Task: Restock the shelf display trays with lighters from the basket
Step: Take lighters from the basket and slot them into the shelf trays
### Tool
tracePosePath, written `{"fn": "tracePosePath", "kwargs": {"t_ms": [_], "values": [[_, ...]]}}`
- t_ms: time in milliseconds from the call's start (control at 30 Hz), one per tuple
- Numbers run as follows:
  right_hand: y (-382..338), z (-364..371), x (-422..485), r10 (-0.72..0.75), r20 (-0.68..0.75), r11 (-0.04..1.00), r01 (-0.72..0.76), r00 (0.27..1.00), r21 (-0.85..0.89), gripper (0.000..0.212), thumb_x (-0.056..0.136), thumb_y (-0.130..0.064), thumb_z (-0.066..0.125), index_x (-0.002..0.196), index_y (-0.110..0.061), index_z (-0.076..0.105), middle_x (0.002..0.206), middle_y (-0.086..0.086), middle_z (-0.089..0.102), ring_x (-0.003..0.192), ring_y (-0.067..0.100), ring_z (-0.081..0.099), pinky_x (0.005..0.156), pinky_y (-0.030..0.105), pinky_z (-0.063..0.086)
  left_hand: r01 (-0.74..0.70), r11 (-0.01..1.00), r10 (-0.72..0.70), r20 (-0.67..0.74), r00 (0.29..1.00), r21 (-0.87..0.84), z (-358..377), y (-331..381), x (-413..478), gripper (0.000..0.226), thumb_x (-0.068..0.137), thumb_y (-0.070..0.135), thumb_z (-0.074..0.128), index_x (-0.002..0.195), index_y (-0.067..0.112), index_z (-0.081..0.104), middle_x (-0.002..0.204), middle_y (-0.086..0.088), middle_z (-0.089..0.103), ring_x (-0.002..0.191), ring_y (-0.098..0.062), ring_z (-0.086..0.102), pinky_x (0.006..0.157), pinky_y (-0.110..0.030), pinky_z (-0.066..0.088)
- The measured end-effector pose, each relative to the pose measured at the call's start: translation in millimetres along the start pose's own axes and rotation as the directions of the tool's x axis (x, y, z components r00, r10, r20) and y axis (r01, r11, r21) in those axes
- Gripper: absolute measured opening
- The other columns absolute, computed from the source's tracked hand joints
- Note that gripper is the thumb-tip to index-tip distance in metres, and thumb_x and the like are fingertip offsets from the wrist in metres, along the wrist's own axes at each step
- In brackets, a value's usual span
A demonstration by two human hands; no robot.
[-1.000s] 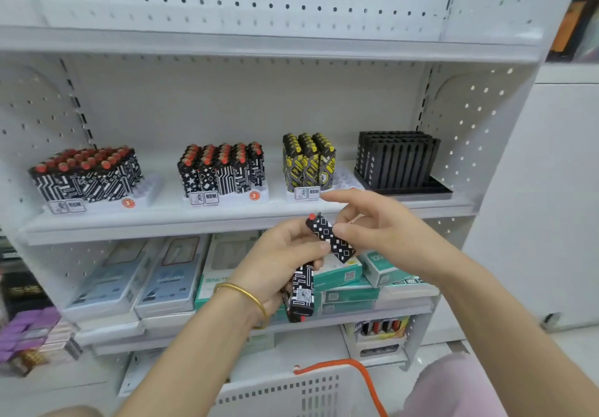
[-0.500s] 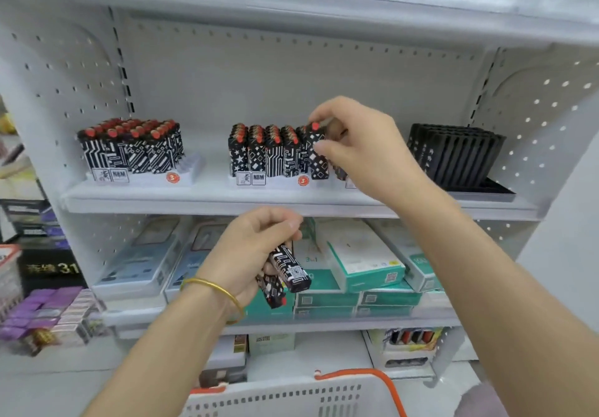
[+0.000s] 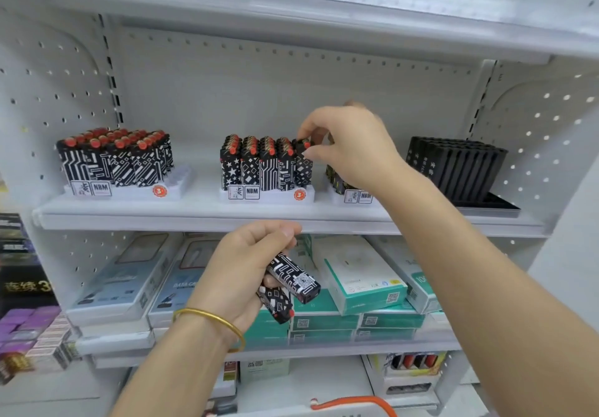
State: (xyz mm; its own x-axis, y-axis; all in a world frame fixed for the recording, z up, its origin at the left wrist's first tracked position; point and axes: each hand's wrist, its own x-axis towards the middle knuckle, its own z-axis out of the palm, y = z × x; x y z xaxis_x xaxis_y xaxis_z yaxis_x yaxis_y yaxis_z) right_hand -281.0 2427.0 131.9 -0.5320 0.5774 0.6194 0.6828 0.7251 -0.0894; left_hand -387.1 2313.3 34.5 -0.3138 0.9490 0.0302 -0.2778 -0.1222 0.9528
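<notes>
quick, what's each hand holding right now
left hand: grips two spare lighters
right hand: pinches the diamond-pattern lighter at the right end of the middle tray

Teal-and-white boxes sit stacked on the lower shelf, pale blue packages left of them, purple boxes far left.

- Right hand pinches the red-capped top of a patterned lighter, which stands upright at the right end of the front row in the middle tray.
- Left hand, with a gold bangle at the wrist, grips two black-and-white lighters below the shelf edge, both tilted.
- Left tray is mostly full, with bare slots at its right end.
- Third tray is partly hidden behind the right wrist.
- Black rack sits far right on the same shelf.
- Teal boxes lie on the shelf below.
- Orange basket handle shows at the bottom edge.
</notes>
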Motion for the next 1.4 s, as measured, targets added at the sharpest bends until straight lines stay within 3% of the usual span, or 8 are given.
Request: {"fn": "tracePosePath", "kwargs": {"t_ms": [467,667,867,1000,1100,1200,1300,1400], "values": [[5.2,-11.7,12.1,0.013,0.138,0.996,-0.026,0.990,0.091,0.018,0.079,-0.015,0.070,0.090,-0.028,0.069,0.079,-0.009,0.062,0.081,0.013,0.057,0.086,0.036,0.050,-0.025,1.000,0.024,-0.051,0.998,-0.010,2.8,-2.6,-8.0,0.014,0.090,0.003,0.053,0.084,0.005,0.064,0.073,-0.005,0.055,0.049,-0.007,0.040,0.036,-0.011,0.028],[5.4,-8.3,9.0,0.031,0.136,0.998,-0.038,0.990,0.051,0.018,0.085,-0.016,0.065,0.098,-0.026,0.070,0.085,-0.008,0.063,0.093,0.016,0.057,0.091,0.036,0.047,-0.036,0.999,0.034,-0.061,0.998,-0.026,4.7,-5.8,-7.8,0.013,0.091,0.002,0.052,0.085,0.004,0.063,0.075,-0.007,0.055,0.045,-0.004,0.040,0.034,-0.011,0.029],[-0.3,10.2,0.5,-0.025,0.012,0.980,0.027,1.000,-0.198,0.022,0.094,-0.025,0.053,0.109,-0.029,0.068,0.109,-0.002,0.064,0.114,0.027,0.040,0.086,0.036,0.032,-0.049,0.997,0.044,-0.085,0.995,-0.060,4.6,-5.8,-8.2,0.010,0.091,0.004,0.053,0.086,0.003,0.061,0.075,-0.007,0.054,0.043,-0.003,0.041,0.035,-0.011,0.030],[-3.6,11.4,-9.8,-0.104,-0.097,0.934,0.064,0.990,-0.351,0.028,0.092,-0.014,0.051,0.114,-0.025,0.064,0.104,-0.001,0.066,0.111,0.030,0.043,0.078,0.034,0.028,-0.085,0.996,0.083,-0.101,0.991,-0.021,3.9,-6.4,-9.2,0.009,0.091,0.008,0.054,0.085,0.008,0.060,0.076,-0.003,0.056,0.051,-0.004,0.043,0.036,-0.011,0.032],[-16.0,-2.2,-37.7,-0.102,-0.321,0.995,0.095,0.942,-0.036,0.026,0.085,-0.009,0.056,0.106,-0.019,0.069,0.089,-0.001,0.070,0.091,0.027,0.054,0.075,0.035,0.040,-0.133,0.991,0.133,-0.097,0.986,0.008,3.4,-8.0,-9.5,0.009,0.091,0.008,0.054,0.086,0.010,0.060,0.076,-0.001,0.057,0.058,-0.006,0.045,0.037,-0.011,0.032],[-31.0,-13.3,-71.3,-0.059,0.052,0.917,0.033,0.997,0.398,0.008,0.084,-0.021,0.065,0.086,-0.018,0.072,0.073,-0.008,0.066,0.065,0.004,0.054,0.067,0.026,0.045,-0.184,0.981,0.190,-0.098,0.977,0.063,3.4,-9.9,-8.3,0.008,0.092,0.008,0.053,0.088,0.010,0.060,0.080,-0.004,0.058,0.061,-0.008,0.048,0.039,-0.012,0.034],[-36.2,-10.4,-92.4,-0.110,0.396,0.890,-0.087,0.912,0.448,0.021,0.072,-0.030,0.078,0.080,-0.014,0.068,0.066,-0.007,0.062,0.060,0.003,0.053,0.058,0.018,0.042,-0.207,0.975,0.214,-0.101,0.972,0.076,5.1,-13.4,-6.3,0.008,0.093,0.009,0.052,0.094,0.007,0.060,0.091,-0.018,0.060,0.071,-0.021,0.054,0.054,-0.025,0.043],[-31.0,-2.3,-98.0,-0.113,0.474,0.886,-0.127,0.873,0.446,0.033,0.066,-0.020,0.083,0.090,-0.014,0.061,0.073,-0.007,0.058,0.059,0.001,0.048,0.059,0.015,0.043,-0.200,0.978,0.206,-0.109,0.973,0.062,9.4,-16.8,-7.9,0.011,0.094,0.013,0.051,0.088,0.011,0.059,0.085,-0.014,0.059,0.067,-0.020,0.053,0.051,-0.026,0.038]]}}
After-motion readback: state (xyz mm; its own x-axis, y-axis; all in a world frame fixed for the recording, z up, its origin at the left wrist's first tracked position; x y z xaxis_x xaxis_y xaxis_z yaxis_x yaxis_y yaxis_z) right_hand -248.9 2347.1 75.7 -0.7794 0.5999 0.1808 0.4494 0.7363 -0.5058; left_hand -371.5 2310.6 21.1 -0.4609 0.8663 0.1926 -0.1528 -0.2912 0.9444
